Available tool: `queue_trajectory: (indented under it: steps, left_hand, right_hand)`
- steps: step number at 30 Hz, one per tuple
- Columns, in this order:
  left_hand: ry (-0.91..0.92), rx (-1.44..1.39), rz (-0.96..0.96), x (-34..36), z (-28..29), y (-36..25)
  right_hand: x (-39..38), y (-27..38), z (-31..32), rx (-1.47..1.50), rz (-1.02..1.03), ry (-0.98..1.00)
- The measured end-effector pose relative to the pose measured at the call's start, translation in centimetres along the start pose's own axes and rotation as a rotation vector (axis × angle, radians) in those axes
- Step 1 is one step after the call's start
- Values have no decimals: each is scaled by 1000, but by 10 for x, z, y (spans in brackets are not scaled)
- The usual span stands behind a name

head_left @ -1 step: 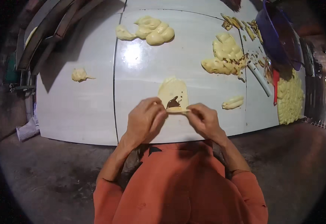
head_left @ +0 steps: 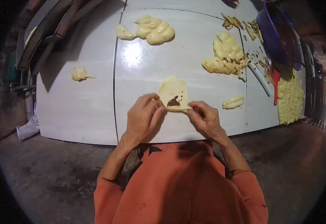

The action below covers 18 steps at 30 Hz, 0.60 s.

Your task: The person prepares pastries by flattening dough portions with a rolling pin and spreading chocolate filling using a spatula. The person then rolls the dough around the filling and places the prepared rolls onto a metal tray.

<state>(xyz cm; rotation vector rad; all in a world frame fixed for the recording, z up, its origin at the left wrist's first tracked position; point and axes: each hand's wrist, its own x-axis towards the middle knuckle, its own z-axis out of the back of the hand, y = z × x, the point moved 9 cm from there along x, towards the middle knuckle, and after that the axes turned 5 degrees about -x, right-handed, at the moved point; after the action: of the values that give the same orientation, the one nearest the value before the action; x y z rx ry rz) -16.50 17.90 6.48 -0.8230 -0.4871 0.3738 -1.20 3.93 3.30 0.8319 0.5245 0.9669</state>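
A flat oval piece of pale dough (head_left: 172,87) lies on the white tabletop, with a dark brown dollop of filling (head_left: 173,101) and small dark specks on its lower part. My left hand (head_left: 145,115) pinches the dough's lower left corner between thumb and fingers. My right hand (head_left: 204,119) pinches the lower right corner, fingers curled. Between them the near edge of the dough is slightly turned up. To the right of my right hand lies a small elongated dough piece (head_left: 233,102).
Dough lumps sit at back centre (head_left: 155,31), back right (head_left: 224,56) and left (head_left: 81,74). At right are a blue basin (head_left: 274,33), white rod (head_left: 259,78), red utensil (head_left: 276,87), brown-streaked scraps and many dough balls (head_left: 289,100). Wooden boards (head_left: 43,33) stand back left.
The dough's near edge has moved slightly away from me, toward the brown filling, with my fingertips still on both corners. The hands have shifted very little.
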Motion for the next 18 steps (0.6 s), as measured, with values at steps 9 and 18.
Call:
queue_trajectory:
  steps: [9, 18]
  left_hand:
    - [99, 43, 46, 1, -7, 16]
    - [206, 162, -44, 13, -20, 2]
  right_hand:
    - [16, 27, 4, -342, 268, 79]
    - [18, 22, -18, -454, 519, 93]
